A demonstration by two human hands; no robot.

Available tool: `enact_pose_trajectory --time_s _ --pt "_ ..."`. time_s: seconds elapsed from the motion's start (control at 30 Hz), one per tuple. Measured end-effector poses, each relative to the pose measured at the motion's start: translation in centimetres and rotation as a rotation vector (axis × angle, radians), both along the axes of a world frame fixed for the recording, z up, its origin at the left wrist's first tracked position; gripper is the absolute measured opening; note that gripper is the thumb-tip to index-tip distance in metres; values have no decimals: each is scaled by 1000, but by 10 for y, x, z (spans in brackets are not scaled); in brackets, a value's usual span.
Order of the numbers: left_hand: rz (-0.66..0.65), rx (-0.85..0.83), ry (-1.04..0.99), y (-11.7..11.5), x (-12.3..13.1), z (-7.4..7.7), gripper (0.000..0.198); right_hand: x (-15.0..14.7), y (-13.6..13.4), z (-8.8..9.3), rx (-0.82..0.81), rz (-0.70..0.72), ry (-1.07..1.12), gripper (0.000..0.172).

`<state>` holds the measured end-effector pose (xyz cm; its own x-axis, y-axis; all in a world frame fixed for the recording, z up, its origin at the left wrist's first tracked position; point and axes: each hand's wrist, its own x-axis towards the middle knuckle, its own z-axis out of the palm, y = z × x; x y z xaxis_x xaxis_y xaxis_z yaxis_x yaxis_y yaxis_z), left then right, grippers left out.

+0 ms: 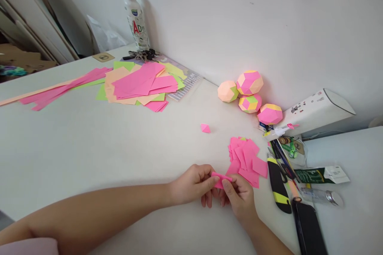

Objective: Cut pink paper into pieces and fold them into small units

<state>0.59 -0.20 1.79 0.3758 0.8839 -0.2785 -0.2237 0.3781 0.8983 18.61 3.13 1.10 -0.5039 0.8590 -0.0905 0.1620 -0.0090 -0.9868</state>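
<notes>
A small piece of pink paper (220, 181), seemingly partly folded, is held above the table between both hands. My left hand (196, 185) pinches its left end between thumb and fingers. At the right end, my right hand (239, 195) grips it the same way, thumb on top. Just beyond my right hand lies a loose pile of pink paper pieces (245, 157). A small folded pink paper unit (205, 128) sits by itself on the table farther back.
Several multicoloured paper balls (249, 83) rest against the wall. Coloured paper sheets (137, 83) and long strips (66, 87) lie at left, near keys (142, 54) and a bottle (136, 20). A utility knife (278, 185), a phone (309, 227) and a jar (320, 196) line the right side.
</notes>
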Motion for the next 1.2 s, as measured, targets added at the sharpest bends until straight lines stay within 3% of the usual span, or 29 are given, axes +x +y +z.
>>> enact_pose_trajectory --time_s 0.37,0.87,1.2 --pt "-11 21 3 -2 1 -6 39 0 -1 -1 -3 -11 -15 27" --pt "-83 13 59 -2 -1 -2 29 0 -1 -3 -40 -35 45 23" --pt "-99 16 65 0 -2 0 32 -2 -1 3 -21 -44 16 34"
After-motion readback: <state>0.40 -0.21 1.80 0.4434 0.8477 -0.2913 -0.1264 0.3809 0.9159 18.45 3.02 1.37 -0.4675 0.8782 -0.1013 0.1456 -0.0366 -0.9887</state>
